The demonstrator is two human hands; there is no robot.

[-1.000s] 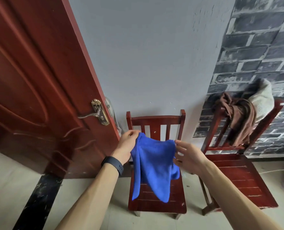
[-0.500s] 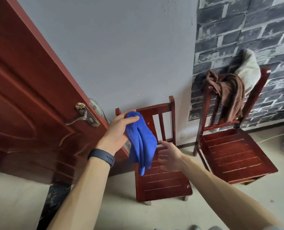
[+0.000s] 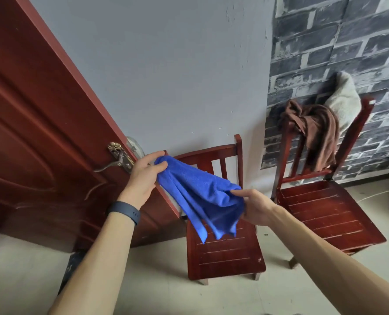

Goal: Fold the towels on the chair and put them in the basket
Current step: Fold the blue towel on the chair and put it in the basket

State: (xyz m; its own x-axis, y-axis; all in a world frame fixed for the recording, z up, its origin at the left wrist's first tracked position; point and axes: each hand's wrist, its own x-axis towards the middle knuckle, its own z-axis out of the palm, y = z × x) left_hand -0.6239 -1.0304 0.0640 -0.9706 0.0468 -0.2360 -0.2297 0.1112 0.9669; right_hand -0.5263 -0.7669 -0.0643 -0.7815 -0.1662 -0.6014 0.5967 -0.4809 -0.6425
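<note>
1. My left hand point(image 3: 143, 176) pinches one end of the blue towel point(image 3: 200, 196) between thumb and fingers. From there the cloth runs toward 4 o'clock.
2. My right hand point(image 3: 256, 206) holds the other, bunched end, with the thumb on top and the fingers curled under the cloth.
3. The towel is in the air between the two hands, drawn into long folds. Its loose corners hang toward 6 o'clock, over the seat of the near chair point(image 3: 225, 253); I cannot tell whether they touch it.
4. The near chair's back rail sits behind the towel at its 12 o'clock.
5. The door point(image 3: 41, 133) edge passes just behind my left hand, and its handle point(image 3: 118, 155) is close at that hand's 9 o'clock.
6. At 3 o'clock from my right hand is a second chair point(image 3: 325, 210), well apart from the towel. A brown towel point(image 3: 318, 135) and a white towel point(image 3: 346, 103) are draped over its back.
7. Pale floor point(image 3: 143, 280) lies at 6 o'clock, under both forearms.
</note>
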